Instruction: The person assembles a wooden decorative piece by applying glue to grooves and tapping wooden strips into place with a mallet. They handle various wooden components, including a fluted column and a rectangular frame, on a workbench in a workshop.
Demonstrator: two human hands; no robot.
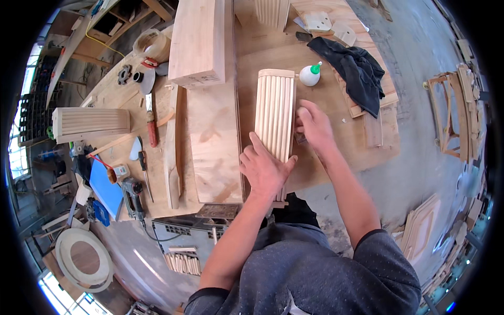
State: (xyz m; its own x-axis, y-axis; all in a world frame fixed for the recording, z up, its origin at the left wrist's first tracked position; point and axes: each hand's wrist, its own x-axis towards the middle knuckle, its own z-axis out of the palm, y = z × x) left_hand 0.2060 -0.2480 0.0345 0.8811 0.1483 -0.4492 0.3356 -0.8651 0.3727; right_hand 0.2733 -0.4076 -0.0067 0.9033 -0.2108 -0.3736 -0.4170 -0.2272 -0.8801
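We are steadying a ribbed wooden panel that is lying flat on the workbench, its long axis and grooves running straight away from us. Our left hand is pressing flat on its near end, fingers spread, gripping nothing. Our right hand is touching its right edge; we cannot tell its grip. A glue bottle is standing just beyond the far end.

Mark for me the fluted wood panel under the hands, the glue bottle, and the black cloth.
fluted wood panel point(274, 107): head view, upper ribbed face.
glue bottle point(309, 75): head view, white body.
black cloth point(357, 71): head view, middle of the bundle.
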